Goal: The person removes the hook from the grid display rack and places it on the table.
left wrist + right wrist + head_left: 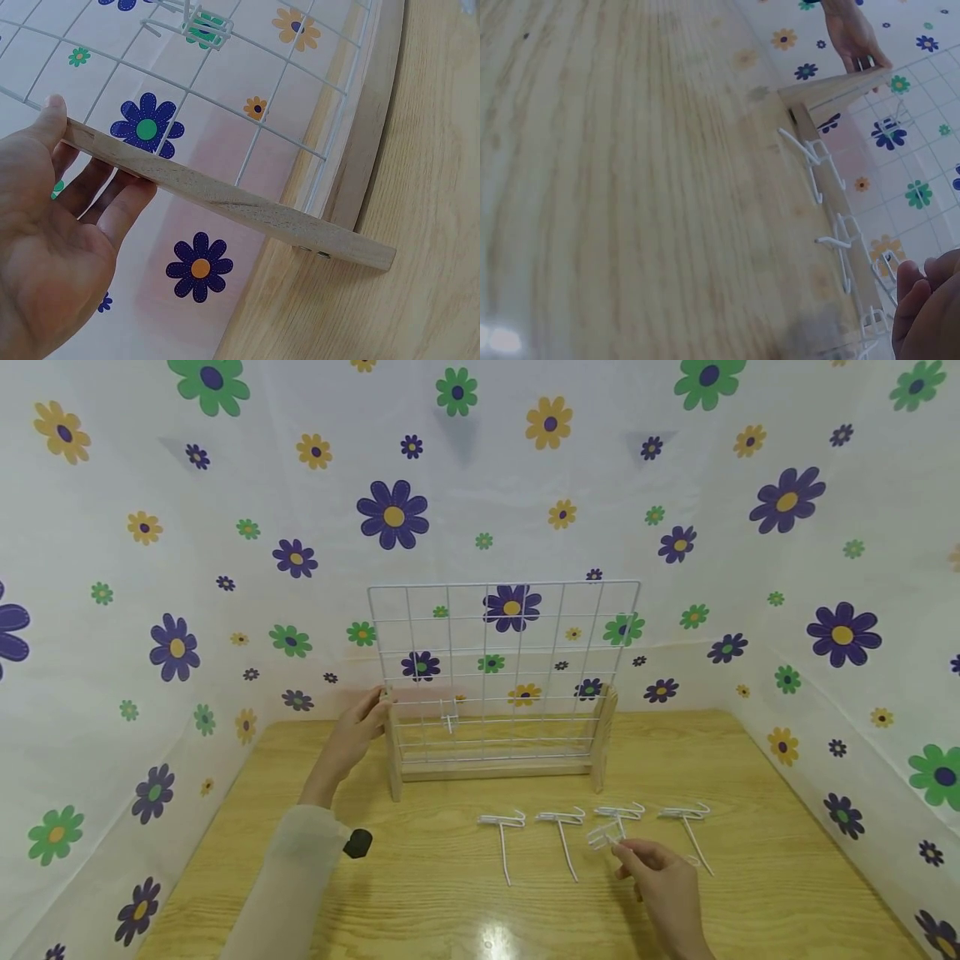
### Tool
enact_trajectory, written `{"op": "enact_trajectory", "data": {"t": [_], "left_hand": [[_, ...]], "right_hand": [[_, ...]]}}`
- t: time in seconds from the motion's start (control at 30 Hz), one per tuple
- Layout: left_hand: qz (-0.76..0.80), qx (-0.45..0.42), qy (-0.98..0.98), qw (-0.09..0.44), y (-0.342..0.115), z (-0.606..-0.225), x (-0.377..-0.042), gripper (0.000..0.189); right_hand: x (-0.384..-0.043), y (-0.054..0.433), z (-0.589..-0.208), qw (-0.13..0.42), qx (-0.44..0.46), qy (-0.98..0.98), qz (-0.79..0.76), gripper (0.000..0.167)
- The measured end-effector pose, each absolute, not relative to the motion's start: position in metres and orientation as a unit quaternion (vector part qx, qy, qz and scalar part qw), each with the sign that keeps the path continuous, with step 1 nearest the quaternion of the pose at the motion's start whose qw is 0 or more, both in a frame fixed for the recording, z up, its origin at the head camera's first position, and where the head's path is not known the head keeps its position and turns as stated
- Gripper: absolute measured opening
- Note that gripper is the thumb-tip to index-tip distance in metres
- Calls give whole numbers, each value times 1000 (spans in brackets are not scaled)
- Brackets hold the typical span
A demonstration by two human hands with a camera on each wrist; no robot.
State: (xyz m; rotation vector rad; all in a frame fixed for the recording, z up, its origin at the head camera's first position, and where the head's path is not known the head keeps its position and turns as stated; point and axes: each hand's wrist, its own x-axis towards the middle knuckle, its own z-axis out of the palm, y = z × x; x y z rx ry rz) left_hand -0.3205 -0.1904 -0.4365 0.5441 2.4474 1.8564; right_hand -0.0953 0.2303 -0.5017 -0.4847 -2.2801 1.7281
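A white wire grid panel [505, 645] stands in a wooden base. My left hand [356, 732] grips the top of the left wooden post [393, 756]; in the left wrist view the thumb and fingers [129, 210] lie on either side of that post. One white wire hook [449, 717] hangs on the lower left of the grid. Between thumb and fingers, my right hand [663, 887] pinches another white wire hook [602, 836], lifted above the table. Several more hooks lie around it, such as the leftmost hook [504, 852]. In the right wrist view only part of the right hand [934, 307] shows.
The wooden table [420, 893] carries the rack towards its back and the row of hooks in front. A right wooden post [602, 739] holds the grid's other side. Flower-printed sheeting [480, 468] encloses the back and sides. A small black object [358, 843] shows at the left sleeve.
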Motion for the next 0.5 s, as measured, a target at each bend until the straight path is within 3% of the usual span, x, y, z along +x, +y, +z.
{"op": "enact_trajectory", "data": {"t": [0.27, 0.5], "left_hand": [[600, 169, 781, 17, -190, -436, -321, 63], [604, 172, 778, 19, -189, -436, -321, 63]], "right_hand": [[-95, 228, -509, 85, -196, -785, 581, 29], [-95, 226, -517, 88, -196, -788, 577, 28]]}}
